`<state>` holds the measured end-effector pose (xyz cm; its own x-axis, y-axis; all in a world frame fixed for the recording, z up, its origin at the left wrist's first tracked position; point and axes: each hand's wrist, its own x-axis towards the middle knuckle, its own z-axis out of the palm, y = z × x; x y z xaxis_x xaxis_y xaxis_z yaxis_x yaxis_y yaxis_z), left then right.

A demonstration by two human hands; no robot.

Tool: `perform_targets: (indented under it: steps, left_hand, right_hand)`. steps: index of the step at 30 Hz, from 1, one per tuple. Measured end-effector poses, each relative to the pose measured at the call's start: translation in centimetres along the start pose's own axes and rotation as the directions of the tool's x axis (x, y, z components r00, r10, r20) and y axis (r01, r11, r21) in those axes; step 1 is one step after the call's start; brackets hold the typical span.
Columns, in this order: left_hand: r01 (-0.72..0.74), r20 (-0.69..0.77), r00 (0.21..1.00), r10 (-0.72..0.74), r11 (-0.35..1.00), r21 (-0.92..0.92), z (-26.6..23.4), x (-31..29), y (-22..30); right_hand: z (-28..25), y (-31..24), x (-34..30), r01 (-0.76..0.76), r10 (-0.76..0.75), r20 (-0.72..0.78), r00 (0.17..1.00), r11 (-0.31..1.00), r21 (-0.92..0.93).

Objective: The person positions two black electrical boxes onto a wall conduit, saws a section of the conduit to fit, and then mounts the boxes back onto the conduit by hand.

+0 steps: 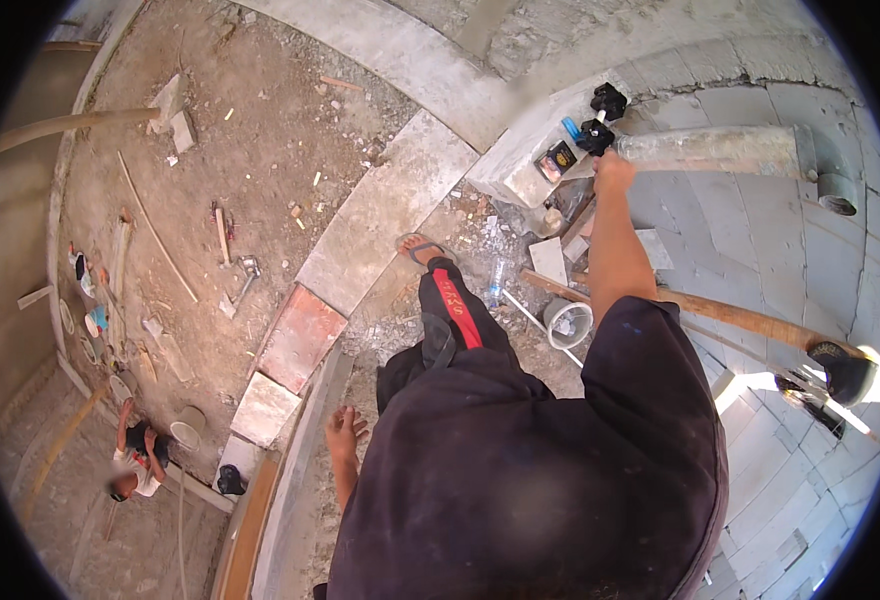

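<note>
My right arm stretches out to a pale block ledge (515, 172) at the upper right. There my right hand (615, 174) is closed, its fingertips against a crumpled black object (595, 138); what the fingers hold is hidden. A second black object (609, 101) lies just beyond it, and a small blue item (571, 127) is beside them. Close by on the same ledge lies a small dark packet (557, 160). My left hand (345, 434) hangs low by my side with loosely curled, separated fingers and nothing in it.
A grey pipe (710, 152) runs along the block wall at right. Below my right arm are a white bucket (568, 325), a wooden plank (730, 312) and rubble. Slabs (380, 210) cross the dirt floor, where a hammer (222, 236) lies. A person (140, 462) is at lower left.
</note>
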<state>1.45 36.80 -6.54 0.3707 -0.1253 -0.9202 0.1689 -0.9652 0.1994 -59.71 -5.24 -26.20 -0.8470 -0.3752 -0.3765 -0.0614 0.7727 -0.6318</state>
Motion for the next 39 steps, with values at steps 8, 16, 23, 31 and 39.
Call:
perform_targets:
  steps: [8,16,23,31,39]
  left_hand:
    - [-0.051,0.015,0.999,0.052,0.995,-0.083,3.0,-0.4,0.3]
    - [-0.133,0.096,0.986,0.136,0.99,-0.035,5.6,0.5,0.5]
    - [-0.064,-0.025,0.998,0.06,0.978,-0.199,4.4,-0.5,-2.3]
    - [-0.004,-0.029,1.0,-0.003,0.972,-0.236,7.1,-0.4,-7.6]
    - [-0.196,-0.131,0.976,0.172,0.958,-0.209,11.3,-1.3,-9.0]
  right_hand:
    - [-3.5,-2.9,-9.7,0.236,-0.305,-0.139,0.942,0.897,-0.373]
    - [-1.0,-1.7,-15.7,0.524,-0.454,0.264,0.851,0.772,-0.359]
    - [0.8,-0.5,-14.9,0.815,-0.771,0.358,0.527,0.338,-0.471]
    - [1.6,-2.2,-18.3,0.793,-0.481,0.66,0.577,0.134,-0.595]
    - [1.7,-5.0,-22.6,0.875,-0.552,0.731,0.401,-0.004,-0.483]
